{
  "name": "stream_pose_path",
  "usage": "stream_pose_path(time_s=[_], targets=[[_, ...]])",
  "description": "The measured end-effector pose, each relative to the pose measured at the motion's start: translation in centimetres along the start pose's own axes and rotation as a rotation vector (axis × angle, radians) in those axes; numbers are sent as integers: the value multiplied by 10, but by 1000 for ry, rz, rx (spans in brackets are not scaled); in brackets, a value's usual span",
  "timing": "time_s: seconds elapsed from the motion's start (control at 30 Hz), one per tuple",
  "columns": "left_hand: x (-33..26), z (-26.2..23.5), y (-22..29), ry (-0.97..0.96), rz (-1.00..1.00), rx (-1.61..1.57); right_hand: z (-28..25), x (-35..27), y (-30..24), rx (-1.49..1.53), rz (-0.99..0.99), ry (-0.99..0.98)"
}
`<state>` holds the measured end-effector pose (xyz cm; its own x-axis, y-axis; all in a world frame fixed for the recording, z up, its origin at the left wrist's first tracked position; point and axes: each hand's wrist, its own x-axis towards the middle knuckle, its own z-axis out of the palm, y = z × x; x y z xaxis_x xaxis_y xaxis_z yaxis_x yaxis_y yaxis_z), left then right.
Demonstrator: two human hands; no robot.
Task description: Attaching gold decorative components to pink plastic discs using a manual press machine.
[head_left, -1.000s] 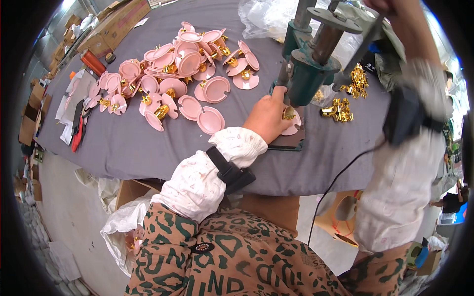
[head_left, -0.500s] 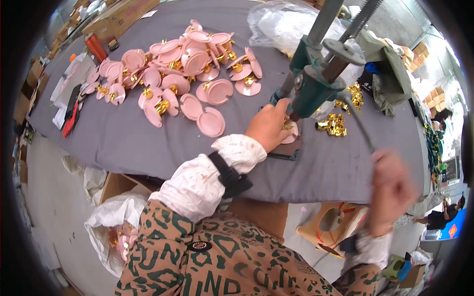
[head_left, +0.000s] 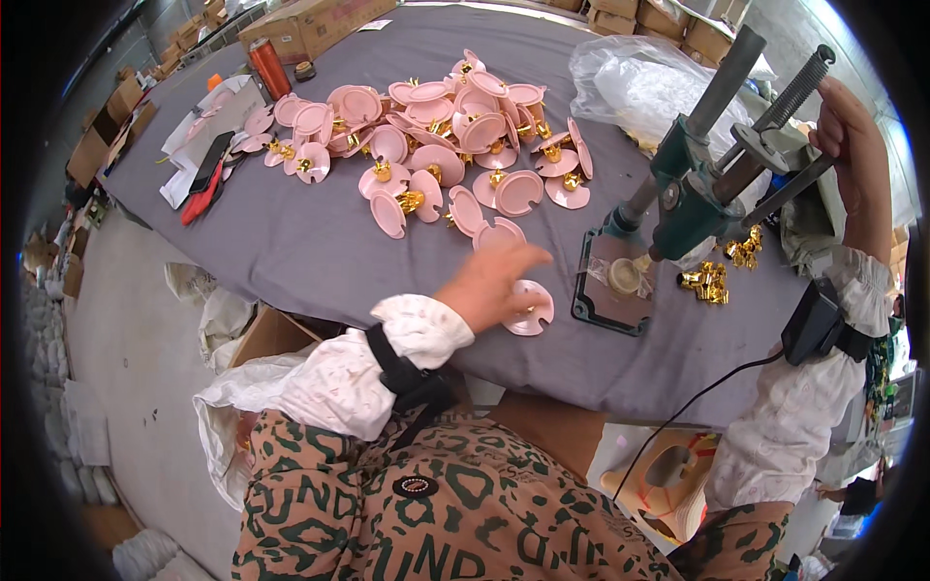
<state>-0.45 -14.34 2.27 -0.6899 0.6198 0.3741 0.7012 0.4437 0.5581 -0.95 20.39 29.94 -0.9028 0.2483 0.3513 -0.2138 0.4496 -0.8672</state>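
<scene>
My left hand (head_left: 492, 285) is over the near part of the table, its fingers partly blurred. A round pink plastic disc (head_left: 539, 315) with a small gold piece is at its thumb and appears held there; the exact grip is partly hidden. To the right stands a green hand press (head_left: 690, 208) with a spring on its shaft. A small round pad (head_left: 625, 277) lies on the press base (head_left: 610, 322), with no pink disc on it. Raised at the far right, my right hand (head_left: 852, 145) is closed at the end of the press lever (head_left: 790, 191).
A heap of pink discs with gold pieces (head_left: 481, 133) spreads across the table (head_left: 329, 261). Gold clips (head_left: 707, 283) lie right of the press. Behind are a clear plastic bag (head_left: 620, 77), a red can (head_left: 269, 68) and a carton (head_left: 320, 29). A black cable (head_left: 668, 421) hangs from my right wrist.
My left hand has moved left, away from the press, and the pink disc has left the base. My right hand has risen with the lever from low to high.
</scene>
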Motion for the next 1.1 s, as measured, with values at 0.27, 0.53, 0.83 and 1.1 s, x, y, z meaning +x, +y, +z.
stream_pose_path(time_s=[0.27, 0.53, 0.83, 1.1], targets=[[45, -3, -22, -3, -64, 194, 14, -23, -8, 1, -92, 52], [58, 53, 29, -31, 48, -217, 30, -48, -27, -22, -161, 148], [53, 59, 37, 83, -49, -223, 37, -55, -27, -59, -232, 263], [58, 62, 33, 178, -219, -685, 43, -50, -31, -89, -194, 293]])
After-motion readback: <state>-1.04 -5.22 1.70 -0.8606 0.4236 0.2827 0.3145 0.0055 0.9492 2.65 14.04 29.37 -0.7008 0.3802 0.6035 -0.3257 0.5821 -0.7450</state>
